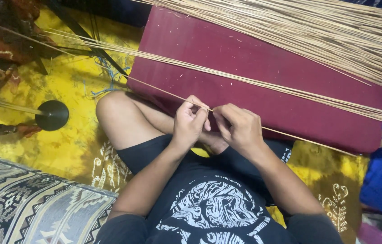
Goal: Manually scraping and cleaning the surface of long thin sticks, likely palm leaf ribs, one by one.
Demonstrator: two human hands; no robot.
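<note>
- Yellow patterned floor cloth [71, 149] carries a maroon cushion [227, 58] ahead of us.
- Our left hand [190, 123] and right hand [239, 129] pinch one thin stick [164, 91] above the lap.
- We see a large stick pile [317, 31] far right, a smaller row [263, 86] nearer; progress cannot be judged.

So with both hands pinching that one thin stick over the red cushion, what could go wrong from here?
1. The thin stick is held only near its middle by the left hand and right hand; its long free ends could bend or snap.
2. A swinging end might disturb the loose sticks on the red cushion.
3. Its thin edge could nick the fingers.
</note>
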